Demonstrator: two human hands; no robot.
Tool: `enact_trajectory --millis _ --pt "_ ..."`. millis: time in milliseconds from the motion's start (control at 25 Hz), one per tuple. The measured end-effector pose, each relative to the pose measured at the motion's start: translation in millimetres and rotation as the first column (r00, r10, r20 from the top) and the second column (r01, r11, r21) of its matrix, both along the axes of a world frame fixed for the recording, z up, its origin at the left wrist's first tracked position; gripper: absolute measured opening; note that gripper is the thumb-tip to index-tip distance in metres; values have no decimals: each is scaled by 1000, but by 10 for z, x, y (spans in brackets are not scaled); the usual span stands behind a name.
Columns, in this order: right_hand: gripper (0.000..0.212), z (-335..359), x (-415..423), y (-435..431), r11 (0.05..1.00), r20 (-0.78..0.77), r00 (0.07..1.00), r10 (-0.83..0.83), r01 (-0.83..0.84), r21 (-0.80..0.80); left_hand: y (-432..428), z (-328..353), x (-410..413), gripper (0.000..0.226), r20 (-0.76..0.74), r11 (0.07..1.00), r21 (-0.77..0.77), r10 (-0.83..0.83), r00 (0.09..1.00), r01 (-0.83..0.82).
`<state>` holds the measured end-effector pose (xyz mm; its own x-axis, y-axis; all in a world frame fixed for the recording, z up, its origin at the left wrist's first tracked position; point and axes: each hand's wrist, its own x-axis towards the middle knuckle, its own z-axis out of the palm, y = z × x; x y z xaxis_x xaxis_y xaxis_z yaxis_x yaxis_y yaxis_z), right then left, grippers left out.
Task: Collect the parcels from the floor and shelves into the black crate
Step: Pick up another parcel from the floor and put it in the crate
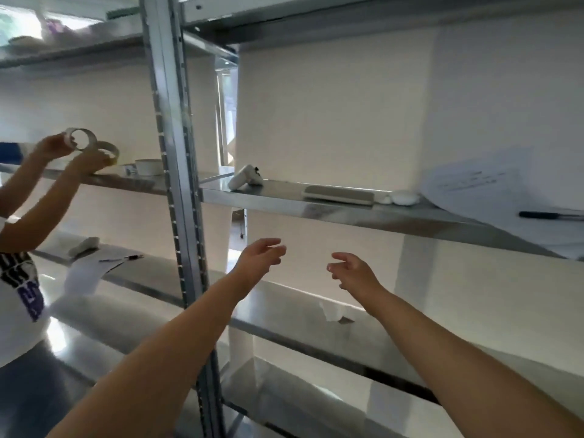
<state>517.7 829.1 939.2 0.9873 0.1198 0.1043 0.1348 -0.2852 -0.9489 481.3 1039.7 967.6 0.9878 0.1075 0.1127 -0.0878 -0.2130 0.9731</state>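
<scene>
Metal shelf unit [395, 216] fills the view, upright post [177, 191] in front at left. On the mid shelf: big paper sheet [493, 184] w/ black pen [550, 215], flat grey pad [338, 195], white controller [245, 181]. No parcels or crate in view. 2nd person at left holds tape rolls [81, 139]. Left hand [257, 259] and right hand [355, 271] reach fwd below that shelf, grip loose, fingers apart, both empty.

We see a flat grey case [338, 195] on the metal shelf [395, 216]. A black pen [548, 215] lies on white paper [493, 184]. Another person [19, 279] holds two tape rolls [82, 139].
</scene>
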Motion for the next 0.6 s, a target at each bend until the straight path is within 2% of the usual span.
enact_trajectory --millis 320,600 --pt "40 210 -1070 -2322 952 15 952 -306 305 37 -2212 174 -424 35 -10 963 -41 -266 964 265" --pt "42 275 -2382 -4121 822 35 821 -569 567 56 -4133 189 -1184 35 -15 838 30 -544 839 544"
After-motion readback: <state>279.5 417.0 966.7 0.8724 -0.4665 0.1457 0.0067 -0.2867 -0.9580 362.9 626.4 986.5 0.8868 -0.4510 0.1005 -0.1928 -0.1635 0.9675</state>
